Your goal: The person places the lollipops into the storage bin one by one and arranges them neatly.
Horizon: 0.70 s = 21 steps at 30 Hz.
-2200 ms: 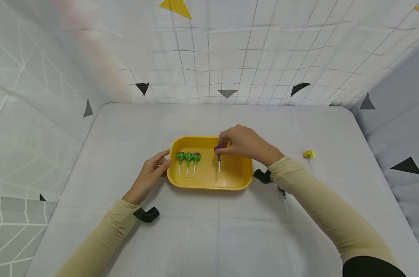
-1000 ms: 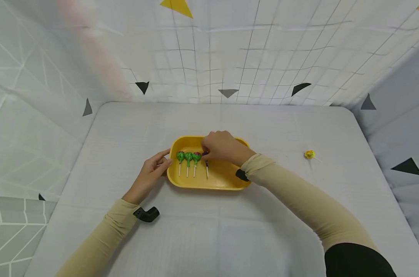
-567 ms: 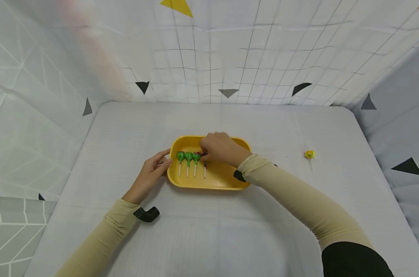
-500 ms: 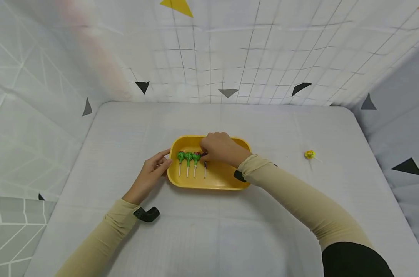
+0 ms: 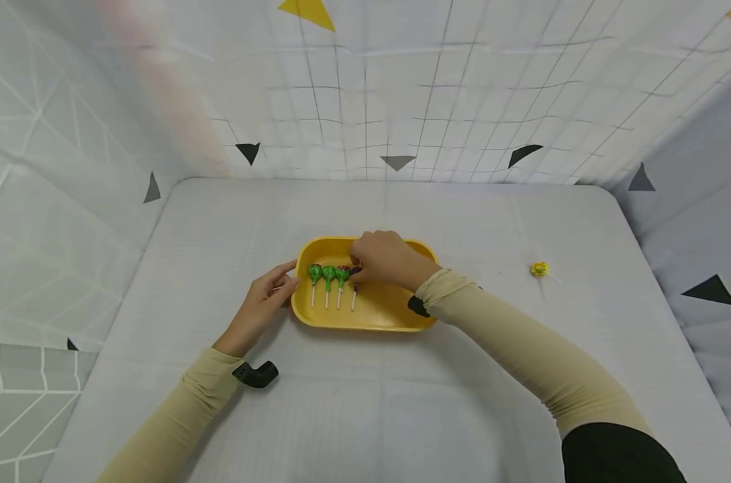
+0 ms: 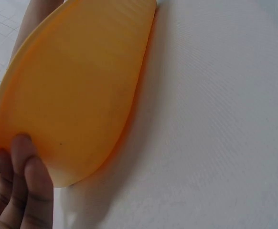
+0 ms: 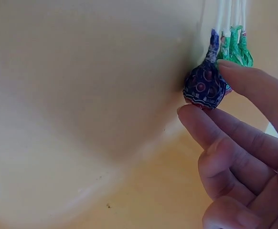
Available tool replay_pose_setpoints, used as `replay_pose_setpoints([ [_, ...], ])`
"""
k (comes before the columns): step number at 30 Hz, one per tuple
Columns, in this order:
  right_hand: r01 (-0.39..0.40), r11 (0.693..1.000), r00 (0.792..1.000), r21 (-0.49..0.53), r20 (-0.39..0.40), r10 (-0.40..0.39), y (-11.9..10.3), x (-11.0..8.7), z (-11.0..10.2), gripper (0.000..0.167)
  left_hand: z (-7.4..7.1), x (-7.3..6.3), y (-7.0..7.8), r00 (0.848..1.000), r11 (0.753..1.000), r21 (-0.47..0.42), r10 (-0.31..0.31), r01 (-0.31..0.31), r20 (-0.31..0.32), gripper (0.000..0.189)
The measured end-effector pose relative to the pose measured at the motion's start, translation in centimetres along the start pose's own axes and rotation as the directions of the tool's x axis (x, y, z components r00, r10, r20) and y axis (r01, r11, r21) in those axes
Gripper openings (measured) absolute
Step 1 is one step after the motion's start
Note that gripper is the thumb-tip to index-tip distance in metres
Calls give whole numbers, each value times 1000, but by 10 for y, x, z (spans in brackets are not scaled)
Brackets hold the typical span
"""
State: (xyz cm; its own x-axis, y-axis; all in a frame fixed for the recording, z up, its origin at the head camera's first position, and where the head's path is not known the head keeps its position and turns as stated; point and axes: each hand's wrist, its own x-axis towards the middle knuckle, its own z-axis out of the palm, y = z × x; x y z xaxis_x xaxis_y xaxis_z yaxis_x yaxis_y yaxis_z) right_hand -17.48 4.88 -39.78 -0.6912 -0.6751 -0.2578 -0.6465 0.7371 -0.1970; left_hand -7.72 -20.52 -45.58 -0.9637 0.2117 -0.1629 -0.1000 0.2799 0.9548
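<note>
A yellow tray (image 5: 395, 312) lies on the white-covered table, with three green lollipops (image 5: 328, 274) in a row in its left half, sticks toward me. My left hand (image 5: 261, 305) holds the tray's left end, thumb at the rim; in the left wrist view its fingers (image 6: 36, 179) press the outer wall. Inside the tray, my right hand (image 5: 392, 258) pinches a dark purple lollipop (image 7: 203, 88) by its wrapped head, between thumb and fingers. That lollipop sits just right of the green ones, its white stick (image 5: 354, 300) slightly slanted. Most of its head is hidden in the head view.
A yellow lollipop (image 5: 540, 269) lies on the table to the right of the tray. My right forearm (image 5: 516, 342) crosses the tray's right edge and covers part of the table. Patterned white cloth walls (image 5: 353, 100) rise behind and at both sides.
My right hand has carried the purple lollipop leftward through the tray to beside the green ones, and its stick now tilts slightly. Another purple lollipop near the right wrist has gone out of sight. Left hand unmoved.
</note>
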Motion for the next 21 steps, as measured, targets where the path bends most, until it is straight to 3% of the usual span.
replay_pose_setpoints([
  [21,0,1000,1000,20,-2,0,4,2,5,31,0,0,-1,1000,1000,6,2,-2,-5,55],
])
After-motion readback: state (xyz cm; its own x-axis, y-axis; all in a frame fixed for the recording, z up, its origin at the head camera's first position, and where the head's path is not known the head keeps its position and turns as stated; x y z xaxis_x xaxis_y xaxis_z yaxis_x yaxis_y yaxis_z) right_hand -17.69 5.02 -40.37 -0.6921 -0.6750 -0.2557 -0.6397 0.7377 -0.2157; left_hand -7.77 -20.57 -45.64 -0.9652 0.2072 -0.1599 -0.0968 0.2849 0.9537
